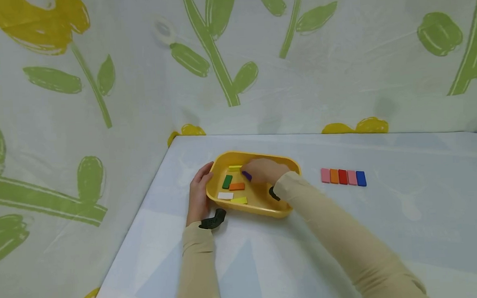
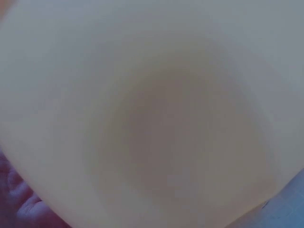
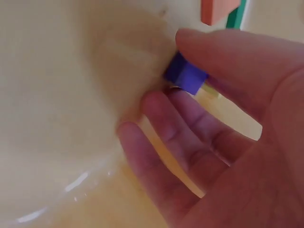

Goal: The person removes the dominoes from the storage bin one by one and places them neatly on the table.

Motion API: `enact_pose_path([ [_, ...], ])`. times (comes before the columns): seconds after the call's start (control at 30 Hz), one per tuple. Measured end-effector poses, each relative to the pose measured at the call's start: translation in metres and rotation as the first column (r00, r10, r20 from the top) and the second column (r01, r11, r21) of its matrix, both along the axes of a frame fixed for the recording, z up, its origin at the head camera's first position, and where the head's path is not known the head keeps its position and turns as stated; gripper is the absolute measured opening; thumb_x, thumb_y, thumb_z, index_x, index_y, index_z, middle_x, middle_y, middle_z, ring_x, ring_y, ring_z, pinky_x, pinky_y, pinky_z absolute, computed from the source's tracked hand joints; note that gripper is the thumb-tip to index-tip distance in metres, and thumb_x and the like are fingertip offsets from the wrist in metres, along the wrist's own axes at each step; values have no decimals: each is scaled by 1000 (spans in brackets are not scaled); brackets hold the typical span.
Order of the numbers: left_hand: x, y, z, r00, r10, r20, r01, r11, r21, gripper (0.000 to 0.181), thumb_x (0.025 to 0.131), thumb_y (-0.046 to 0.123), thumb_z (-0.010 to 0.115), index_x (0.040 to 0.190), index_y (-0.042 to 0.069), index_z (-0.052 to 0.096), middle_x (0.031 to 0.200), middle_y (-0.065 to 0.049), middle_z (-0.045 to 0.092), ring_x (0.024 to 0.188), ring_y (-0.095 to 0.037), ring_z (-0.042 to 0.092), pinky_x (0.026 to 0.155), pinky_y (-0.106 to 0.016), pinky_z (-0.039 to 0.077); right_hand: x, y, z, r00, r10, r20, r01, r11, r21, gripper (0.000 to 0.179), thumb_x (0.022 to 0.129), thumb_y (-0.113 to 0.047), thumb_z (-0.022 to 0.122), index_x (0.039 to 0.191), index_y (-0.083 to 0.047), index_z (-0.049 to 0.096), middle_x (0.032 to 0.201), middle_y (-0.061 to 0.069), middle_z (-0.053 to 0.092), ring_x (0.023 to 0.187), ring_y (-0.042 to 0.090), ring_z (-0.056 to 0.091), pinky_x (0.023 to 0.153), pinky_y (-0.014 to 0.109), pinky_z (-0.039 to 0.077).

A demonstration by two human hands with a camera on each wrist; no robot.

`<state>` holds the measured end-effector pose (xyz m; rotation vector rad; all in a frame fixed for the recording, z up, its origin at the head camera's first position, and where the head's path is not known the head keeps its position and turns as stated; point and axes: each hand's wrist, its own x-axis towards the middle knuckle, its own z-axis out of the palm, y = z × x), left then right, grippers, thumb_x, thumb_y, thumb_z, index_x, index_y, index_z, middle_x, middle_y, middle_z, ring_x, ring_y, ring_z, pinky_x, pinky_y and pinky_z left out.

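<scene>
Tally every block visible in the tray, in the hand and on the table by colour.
Pink blocks: 2
Orange blocks: 2
Yellow blocks: 2
Red block: 1
Blue block: 1
Purple block: 1
Green block: 1
White block: 1
Total: 11 visible; the right hand may hide more.
</scene>
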<state>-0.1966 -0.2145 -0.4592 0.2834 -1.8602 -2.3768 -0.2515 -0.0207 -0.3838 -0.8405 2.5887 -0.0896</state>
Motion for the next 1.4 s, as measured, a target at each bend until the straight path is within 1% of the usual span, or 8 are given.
enact_pose_path([
  [0.1,1,1,0,1000,0,5,0,1000,-10,31,89,25,51,120,23,55,126,8,47,114,-11,44,96,-26,37,-1,-4,-4,1000,7,-20,-7,1000,1,22,87,-14,55,108,-19,55,93,-3,53,85,16,47,75,31,40],
  [0.3,2,1,2,1000,-8,-7,8,1000,-28,32,90,26,50,122,22,54,126,8,47,115,-12,44,96,-27,37,-3,-8,-8,998,-21,-57,20,1000,-11,12,87,-19,57,96,-13,56,78,-1,51,77,17,47,65,28,36],
  [0.43,1,1,1,1000,-6,-7,6,1000,-30,32,90,26,50,121,23,54,127,8,47,115,-12,44,96,-27,37,-2,-8,-8,997,-58,-43,58,998,-2,16,85,-23,60,97,-14,56,80,-1,51,77,16,47,64,28,36],
  [0.63,1,1,0,1000,5,0,-5,1000,-24,32,89,26,51,121,24,55,128,7,46,116,-12,43,97,-29,36,1,-10,-1,997,8,-77,-8,1000,-4,35,81,-32,63,111,-17,56,94,-2,47,81,15,48,69,26,42],
  [0.87,1,1,-1,1000,1,12,-1,999,-32,33,88,28,52,121,26,54,128,9,45,116,-11,42,98,-29,36,9,-1,21,990,76,-116,-90,988,-123,44,81,-30,63,120,-13,54,100,-1,53,84,13,50,79,26,45],
  [1.0,1,1,-1,1000,2,5,-2,1000,-31,34,89,27,51,122,24,53,129,7,45,117,-12,42,98,-29,35,14,17,36,989,61,-131,-88,975,-205,49,82,-31,63,125,-11,51,108,3,54,90,13,52,80,27,46],
  [1.17,1,1,0,1000,7,1,-6,998,-56,33,90,27,50,123,24,53,128,8,45,116,-12,42,97,-28,36,18,49,51,992,-42,-121,-4,933,-359,51,81,-27,65,126,-10,49,112,2,54,99,16,52,86,31,45],
  [1.4,3,2,3,1000,6,15,-5,999,-44,33,90,28,50,123,24,53,129,8,45,116,-12,43,96,-27,37,21,104,58,967,-231,-103,143,837,-529,48,79,-25,67,123,-16,49,116,-2,50,100,16,51,79,34,49],
])
